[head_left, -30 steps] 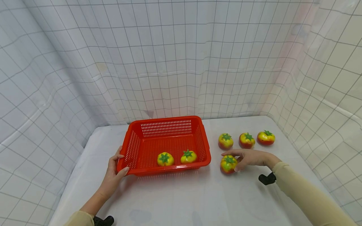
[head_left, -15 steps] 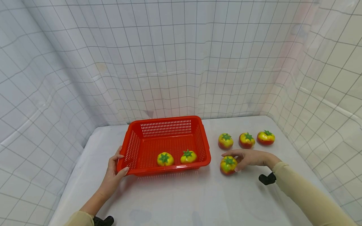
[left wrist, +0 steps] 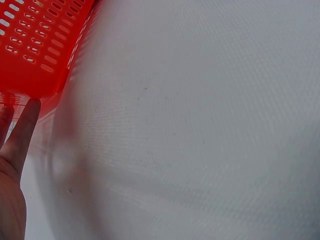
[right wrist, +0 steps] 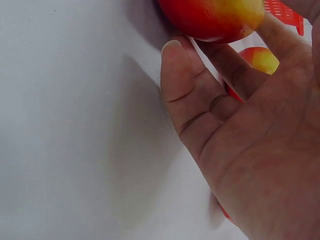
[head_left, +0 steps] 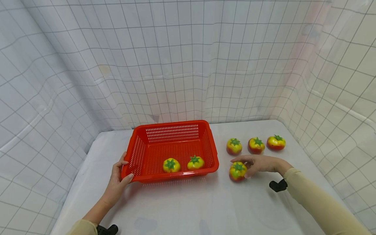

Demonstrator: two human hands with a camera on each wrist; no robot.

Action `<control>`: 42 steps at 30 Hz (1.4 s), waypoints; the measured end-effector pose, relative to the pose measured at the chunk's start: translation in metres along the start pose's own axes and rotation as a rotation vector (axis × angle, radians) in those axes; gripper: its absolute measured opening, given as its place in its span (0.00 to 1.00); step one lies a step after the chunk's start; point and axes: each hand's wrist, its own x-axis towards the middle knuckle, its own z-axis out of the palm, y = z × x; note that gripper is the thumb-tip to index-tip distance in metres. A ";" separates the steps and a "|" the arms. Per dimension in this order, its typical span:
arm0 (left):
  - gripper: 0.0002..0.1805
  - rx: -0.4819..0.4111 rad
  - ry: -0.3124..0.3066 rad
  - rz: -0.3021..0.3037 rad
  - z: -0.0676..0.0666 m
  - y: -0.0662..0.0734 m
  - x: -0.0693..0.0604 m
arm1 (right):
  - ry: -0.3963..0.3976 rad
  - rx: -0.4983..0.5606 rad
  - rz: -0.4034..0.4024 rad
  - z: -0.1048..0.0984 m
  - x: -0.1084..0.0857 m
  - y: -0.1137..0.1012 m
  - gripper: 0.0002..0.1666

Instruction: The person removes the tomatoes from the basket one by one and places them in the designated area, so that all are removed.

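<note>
My left hand (head_left: 115, 182) holds the left end of a red plastic basket (head_left: 173, 127), thumb over the front corner and fingers at the side rim. Two yellow tomatoes with green leafy tops, a left one (head_left: 171, 165) and a right one (head_left: 195, 162), lie inside along the front wall. To the basket's right, my right hand (head_left: 258, 164) has its thumb and fingers around a red-and-yellow tomato (head_left: 237, 171) on the table. The right wrist view shows the underside of this tomato (right wrist: 215, 20) at the curled fingers (right wrist: 182, 75). In the left wrist view, fingers (left wrist: 22, 132) touch the basket wall (left wrist: 35, 70).
Behind the right hand, three more tomatoes stand in a row: a left one (head_left: 234, 147), a middle one (head_left: 256, 146) and a right one (head_left: 276, 143). A white cloth covers the table (head_left: 188, 209). Checked white curtains (head_left: 182, 65) enclose its back and sides.
</note>
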 end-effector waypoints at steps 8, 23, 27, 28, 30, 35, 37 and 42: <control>0.25 -0.007 0.003 0.007 0.000 0.000 0.000 | 0.019 0.017 0.025 0.000 -0.002 -0.002 0.44; 0.25 -0.005 -0.003 -0.013 0.000 0.002 -0.001 | 0.032 0.007 -0.037 -0.015 -0.018 -0.011 0.42; 0.25 -0.018 -0.004 -0.013 0.000 0.002 -0.001 | 0.049 -0.006 -0.040 -0.020 -0.024 -0.015 0.41; 0.25 -0.019 -0.003 -0.012 0.000 0.002 -0.001 | 0.056 -0.015 -0.038 -0.021 -0.026 -0.016 0.41; 0.25 -0.019 -0.003 -0.009 0.000 0.001 -0.001 | 0.069 -0.028 -0.039 -0.024 -0.028 -0.018 0.40; 0.25 -0.018 -0.001 0.000 0.000 0.000 0.000 | 0.105 -0.001 -0.085 -0.029 -0.031 -0.026 0.37; 0.25 -0.023 -0.002 -0.003 0.000 0.001 0.000 | 0.127 0.015 -0.105 -0.031 -0.032 -0.031 0.36; 0.25 -0.021 -0.004 -0.013 0.000 0.002 -0.001 | 0.180 -0.004 -0.129 -0.033 -0.033 -0.047 0.34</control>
